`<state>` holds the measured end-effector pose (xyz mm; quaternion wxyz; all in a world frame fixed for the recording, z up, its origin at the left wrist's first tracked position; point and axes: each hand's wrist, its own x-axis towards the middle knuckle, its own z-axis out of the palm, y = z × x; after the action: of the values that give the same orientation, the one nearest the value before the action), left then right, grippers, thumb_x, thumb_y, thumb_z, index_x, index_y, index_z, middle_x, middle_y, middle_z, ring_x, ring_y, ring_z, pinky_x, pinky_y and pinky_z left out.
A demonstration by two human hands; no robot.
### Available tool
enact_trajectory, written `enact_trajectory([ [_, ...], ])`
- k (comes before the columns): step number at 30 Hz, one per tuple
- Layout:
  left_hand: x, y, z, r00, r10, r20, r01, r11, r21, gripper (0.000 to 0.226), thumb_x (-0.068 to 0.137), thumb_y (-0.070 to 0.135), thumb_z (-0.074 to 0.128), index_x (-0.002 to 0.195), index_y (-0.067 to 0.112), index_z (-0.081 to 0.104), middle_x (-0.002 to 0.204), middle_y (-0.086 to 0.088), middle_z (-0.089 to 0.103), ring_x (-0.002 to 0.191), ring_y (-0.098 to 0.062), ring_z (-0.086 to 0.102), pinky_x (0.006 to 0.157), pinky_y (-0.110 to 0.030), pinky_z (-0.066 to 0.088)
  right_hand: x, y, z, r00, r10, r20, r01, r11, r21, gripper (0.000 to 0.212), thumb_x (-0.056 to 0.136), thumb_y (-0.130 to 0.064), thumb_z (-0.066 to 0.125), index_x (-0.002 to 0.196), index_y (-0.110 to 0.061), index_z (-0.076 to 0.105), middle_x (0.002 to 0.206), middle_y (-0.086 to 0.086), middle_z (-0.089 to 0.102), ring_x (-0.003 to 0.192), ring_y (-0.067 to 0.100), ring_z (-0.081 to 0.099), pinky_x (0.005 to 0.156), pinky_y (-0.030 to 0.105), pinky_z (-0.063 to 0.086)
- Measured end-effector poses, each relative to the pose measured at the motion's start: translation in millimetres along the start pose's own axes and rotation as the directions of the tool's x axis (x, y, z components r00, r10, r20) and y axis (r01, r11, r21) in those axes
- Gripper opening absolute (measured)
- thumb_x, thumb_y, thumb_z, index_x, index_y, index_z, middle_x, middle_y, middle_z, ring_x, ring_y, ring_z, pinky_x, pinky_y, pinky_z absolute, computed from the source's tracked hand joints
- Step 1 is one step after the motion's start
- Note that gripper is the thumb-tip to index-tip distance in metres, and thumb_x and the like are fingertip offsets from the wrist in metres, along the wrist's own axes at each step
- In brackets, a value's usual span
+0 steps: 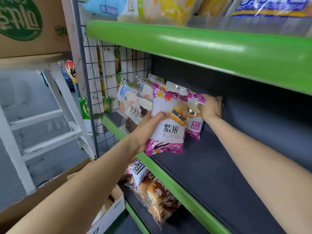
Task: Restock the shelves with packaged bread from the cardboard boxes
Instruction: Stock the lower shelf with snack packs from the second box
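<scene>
Left hand (148, 127) fingers clamped on purple bread pack (168, 122); right hand (211, 107) pinches rear pack (194, 119). Stand both upright, labels forward, on shelf (219, 166).

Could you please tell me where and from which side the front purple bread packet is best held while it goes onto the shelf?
Grip the front purple bread packet at its left edge, mid-height, coming from the left, as the left hand does. The right hand and a second purple packet crowd its right side, and the flat bag stands upright.
</scene>
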<state>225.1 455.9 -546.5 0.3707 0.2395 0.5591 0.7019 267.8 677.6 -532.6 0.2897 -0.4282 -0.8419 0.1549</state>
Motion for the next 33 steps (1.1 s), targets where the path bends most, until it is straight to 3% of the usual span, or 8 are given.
enact_trajectory([
  [5,-7.1,-4.7,1.8,0.999,-0.032,0.028,0.031,0.999,0.044,0.037,0.089,0.03,0.056,0.12,0.012,0.05,0.083,-0.007,0.074,0.071,-0.021,0.072,0.06,-0.03,0.058,-22.7,4.6,-4.2,0.949,-0.31,-0.057,0.279,0.911,-0.305,0.052,0.088,-0.019,0.061,0.135,-0.032,0.047,0.151,0.009,0.023,0.136,0.032,0.024,0.103,0.043,0.028],
  [9,-15.2,-0.9,6.0,0.998,-0.055,0.042,0.052,0.996,0.068,0.034,0.091,0.036,0.051,0.116,0.014,0.056,0.089,-0.008,0.074,0.073,-0.021,0.071,0.062,-0.028,0.058,-53.9,1.3,-27.7,0.989,-0.144,-0.012,0.137,0.909,0.394,0.036,0.093,-0.028,0.056,0.128,-0.019,0.053,0.133,0.008,0.047,0.12,0.024,0.045,0.095,0.029,0.036],
  [11,-19.3,3.9,11.7,0.996,-0.069,0.06,0.067,0.997,0.045,0.031,0.092,0.039,0.047,0.108,0.017,0.06,0.086,-0.007,0.075,0.073,-0.02,0.071,0.066,-0.029,0.059,-78.3,-5.0,-45.1,0.908,-0.169,0.384,-0.236,0.551,0.8,0.036,0.089,-0.042,0.055,0.116,-0.019,0.058,0.114,0.003,0.062,0.102,0.016,0.059,0.077,0.025,0.049],
  [14,-22.0,10.4,25.3,0.997,-0.053,0.048,0.051,0.998,0.026,0.031,0.092,0.039,0.048,0.107,0.016,0.062,0.095,-0.009,0.074,0.084,-0.024,0.07,0.078,-0.034,0.057,-105.1,-1.7,-54.6,0.707,-0.376,0.599,-0.482,0.363,0.797,0.052,0.076,-0.04,0.059,0.121,-0.015,0.057,0.114,0.004,0.068,0.102,0.016,0.066,0.084,0.029,0.055],
  [16,-20.5,14.0,34.0,0.999,-0.006,-0.051,0.009,0.998,0.068,0.032,0.092,0.036,0.053,0.113,0.012,0.058,0.1,-0.013,0.071,0.086,-0.026,0.068,0.079,-0.035,0.056,-111.8,-0.5,-48.3,0.733,-0.359,0.578,-0.468,0.35,0.811,0.04,0.078,-0.025,0.065,0.116,-0.014,0.059,0.11,0.005,0.07,0.103,0.019,0.066,0.089,0.035,0.054],
  [21,-10.5,14.4,42.9,0.942,0.263,-0.207,-0.107,0.824,0.557,0.042,0.096,0.022,0.048,0.136,0.012,0.038,0.123,-0.007,0.056,0.106,-0.024,0.057,0.086,-0.029,0.045,-103.1,-5.2,-25.0,0.977,0.049,0.209,-0.201,0.549,0.811,0.067,0.062,-0.029,0.085,0.115,-0.015,0.047,0.115,0.005,0.063,0.104,0.02,0.063,0.094,0.043,0.051],
  [26,14.9,6.2,53.3,0.973,0.23,-0.026,-0.124,0.615,0.779,0.061,0.094,0.002,0.038,0.149,0.021,0.021,0.144,-0.007,0.043,0.121,-0.025,0.051,0.086,-0.025,0.041,-92.3,-12.5,0.4,0.98,0.175,0.094,-0.19,0.681,0.707,0.071,0.072,-0.027,0.077,0.125,-0.008,0.034,0.126,0.013,0.051,0.114,0.029,0.054,0.096,0.044,0.048],
  [33,43.7,-25.2,46.8,0.995,0.047,-0.085,0.053,0.472,0.88,0.069,0.096,0.013,0.041,0.151,0.026,0.001,0.142,-0.016,0.044,0.125,-0.032,0.047,0.1,-0.032,0.038,-92.3,4.1,27.2,0.941,0.188,0.28,-0.293,0.866,0.405,0.089,0.072,-0.045,0.076,0.135,-0.004,0.028,0.134,0.018,0.033,0.124,0.034,0.042,0.093,0.033,0.041],
])
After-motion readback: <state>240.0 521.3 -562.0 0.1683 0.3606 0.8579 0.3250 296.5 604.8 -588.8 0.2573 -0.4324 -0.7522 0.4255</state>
